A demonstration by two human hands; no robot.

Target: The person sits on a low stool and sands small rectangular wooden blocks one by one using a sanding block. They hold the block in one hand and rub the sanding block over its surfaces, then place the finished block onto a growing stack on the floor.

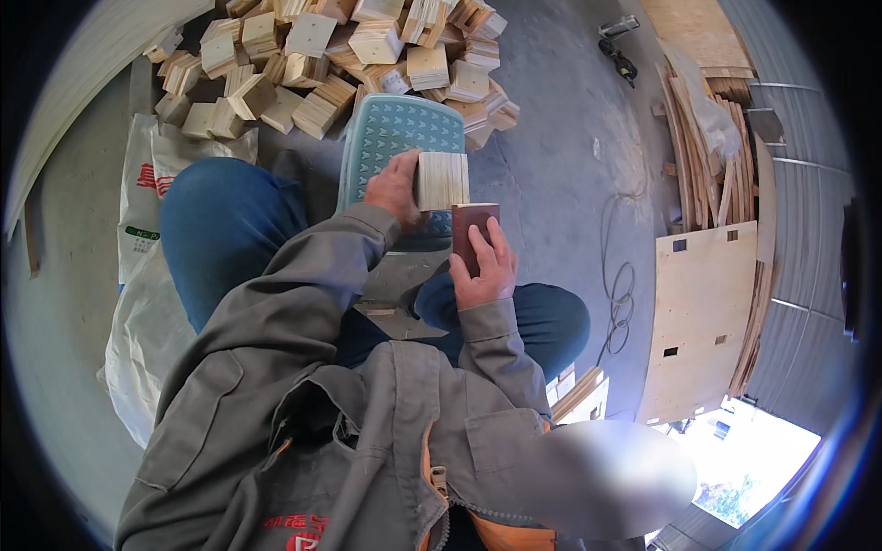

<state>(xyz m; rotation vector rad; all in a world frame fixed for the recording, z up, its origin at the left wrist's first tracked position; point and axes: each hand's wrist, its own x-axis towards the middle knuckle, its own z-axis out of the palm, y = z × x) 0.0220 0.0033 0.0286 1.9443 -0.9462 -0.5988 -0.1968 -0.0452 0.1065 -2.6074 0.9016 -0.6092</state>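
Note:
A square plywood block (444,181) with pale layered edges rests over the blue-green plastic stool (401,124) in front of me. My left hand (395,191) is closed round its left side. In my right hand (487,270) is a flat reddish-brown block (466,241), which looks like a sanding block. The fingers lie across its face, and its upper end is right by the plywood block's lower right corner. Whether the two touch I cannot tell.
Beyond the stool lies a heap of plywood blocks (310,35). A white plastic sack (138,303) is at the left. A cable (620,292) loops over the grey floor at the right, near leaning plywood sheets (703,317). My knees flank the stool.

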